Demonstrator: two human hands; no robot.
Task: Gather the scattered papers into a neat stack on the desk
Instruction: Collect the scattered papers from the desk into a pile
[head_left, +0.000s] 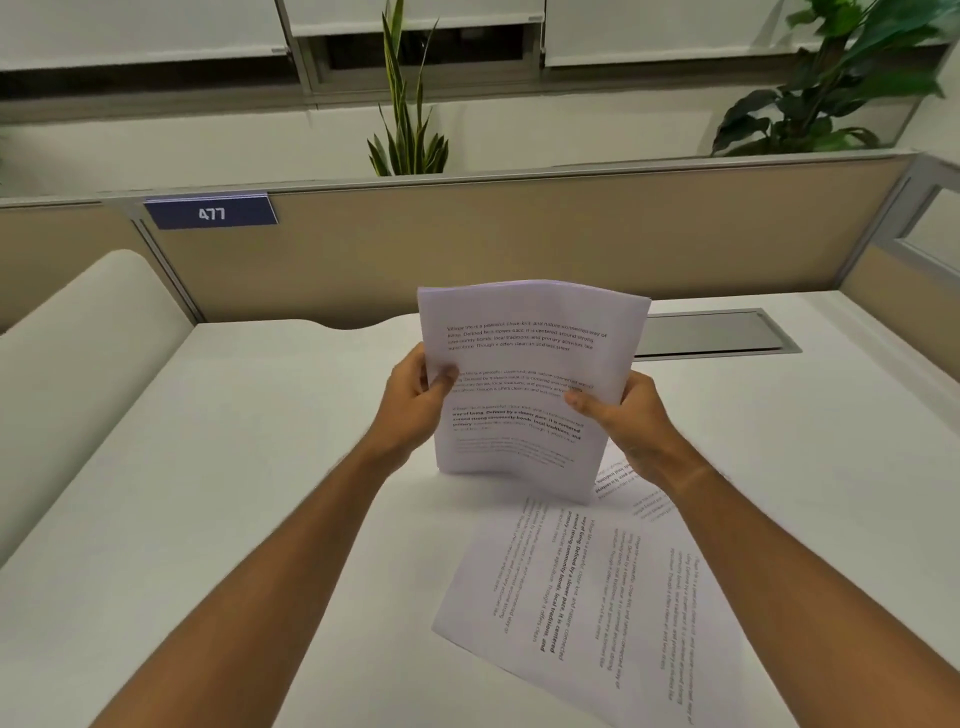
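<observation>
Both hands grip what I read as a thin sheaf of printed papers (524, 379), held upright above the white bench (234, 467): my left hand (415, 400) pinches its left edge, my right hand (623, 415) its right edge, thumbs on the front. The sheets bow slightly. Below and right of the hands, loose printed sheets (587, 587) lie flat and skewed, overlapping. Beyond the hands sits a grey metal cable hatch (711, 332) and a beige fabric partition (467, 244).

White desk (218, 467), printed sheets (582, 587) flat.
</observation>
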